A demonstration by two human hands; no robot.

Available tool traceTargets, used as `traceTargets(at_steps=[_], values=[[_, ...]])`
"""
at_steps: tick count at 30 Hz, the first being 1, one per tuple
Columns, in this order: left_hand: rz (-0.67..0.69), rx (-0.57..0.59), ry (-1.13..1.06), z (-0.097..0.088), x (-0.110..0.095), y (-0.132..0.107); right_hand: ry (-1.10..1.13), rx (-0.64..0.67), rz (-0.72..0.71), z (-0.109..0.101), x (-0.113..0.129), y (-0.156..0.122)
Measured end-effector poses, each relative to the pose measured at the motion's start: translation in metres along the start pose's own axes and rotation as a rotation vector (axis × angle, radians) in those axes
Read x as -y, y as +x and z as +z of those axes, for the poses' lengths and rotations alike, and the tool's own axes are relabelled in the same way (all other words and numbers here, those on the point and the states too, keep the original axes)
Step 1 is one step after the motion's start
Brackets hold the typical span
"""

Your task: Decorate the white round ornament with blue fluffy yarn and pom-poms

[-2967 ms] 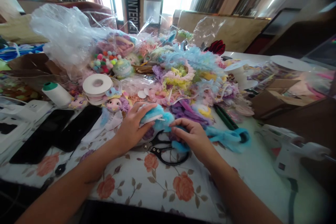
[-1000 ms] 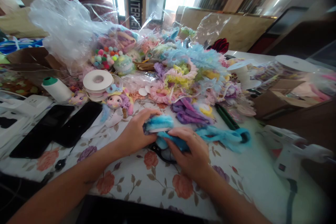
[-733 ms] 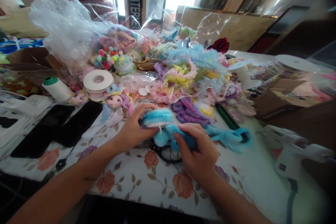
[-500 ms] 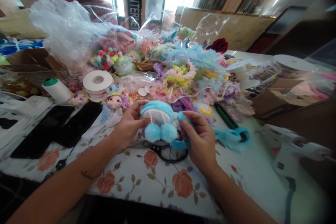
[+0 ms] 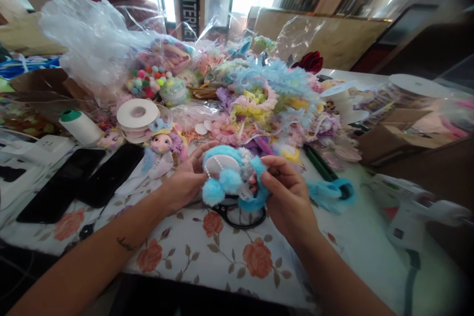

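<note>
Near the front middle of the table, my left hand holds a small doll ornament by its left side. It has a light-blue fluffy rim, a white oval patch, and two blue pom-poms hanging on beaded strings. On the other side, my right hand pinches a strip of blue fuzzy trim between thumb and fingers against the ornament's right edge. Part of a doll face shows there, partly covered. Directly below lie scissors, with a black handle loop visible and the blades hidden.
More blue ribbon lies right of my right hand, near a dark green stick. A glue gun stands at the right by a cardboard box. Two phones, a ribbon spool and thread sit left; frilly trims are heaped behind.
The ornament has turned, so its right side with part of the doll face now shows and the pom-poms have swung, overlapping. My right hand has shifted slightly right with the trim.
</note>
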State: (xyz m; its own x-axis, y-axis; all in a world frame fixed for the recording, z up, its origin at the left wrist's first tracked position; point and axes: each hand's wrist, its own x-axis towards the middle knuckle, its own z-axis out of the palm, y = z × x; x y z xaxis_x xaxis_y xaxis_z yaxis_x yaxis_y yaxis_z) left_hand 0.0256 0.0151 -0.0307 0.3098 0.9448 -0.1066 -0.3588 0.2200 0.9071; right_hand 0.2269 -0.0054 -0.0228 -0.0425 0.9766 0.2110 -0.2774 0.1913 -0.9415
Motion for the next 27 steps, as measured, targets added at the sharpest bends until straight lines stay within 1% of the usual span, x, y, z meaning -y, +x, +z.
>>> traceTargets(at_steps=[3,5,7,12,14,16,18,21,23,25,27], values=[[-0.028,0.074,0.031,0.0,0.004,-0.002,0.006,0.015,0.017,0.003,-0.003,-0.002],[-0.017,0.103,0.069,-0.002,0.007,-0.003,-0.015,0.009,0.02,0.004,-0.004,-0.002],[0.03,0.118,0.157,-0.005,0.009,-0.003,-0.02,0.002,0.027,0.003,-0.006,-0.001],[0.201,0.101,0.533,-0.011,0.002,-0.002,0.012,-0.009,0.073,0.003,-0.01,0.0],[0.235,0.098,0.593,-0.012,-0.001,-0.001,0.004,-0.005,0.088,0.002,-0.011,0.001],[0.235,0.109,0.603,-0.013,-0.002,-0.001,-0.017,-0.002,0.092,0.002,-0.012,0.001],[0.194,0.138,0.568,-0.014,-0.001,-0.001,-0.035,-0.002,0.097,0.002,-0.012,0.001],[0.104,0.235,0.394,-0.015,-0.002,-0.003,-0.038,-0.002,0.113,0.002,-0.013,0.002],[0.067,0.263,0.289,-0.014,-0.004,-0.005,-0.035,0.0,0.121,0.002,-0.013,0.001],[0.066,0.214,0.339,-0.01,-0.008,-0.007,-0.035,0.003,0.135,0.002,-0.014,0.001],[0.114,0.137,0.513,-0.007,-0.011,-0.008,-0.031,0.009,0.149,0.002,-0.014,0.001]])
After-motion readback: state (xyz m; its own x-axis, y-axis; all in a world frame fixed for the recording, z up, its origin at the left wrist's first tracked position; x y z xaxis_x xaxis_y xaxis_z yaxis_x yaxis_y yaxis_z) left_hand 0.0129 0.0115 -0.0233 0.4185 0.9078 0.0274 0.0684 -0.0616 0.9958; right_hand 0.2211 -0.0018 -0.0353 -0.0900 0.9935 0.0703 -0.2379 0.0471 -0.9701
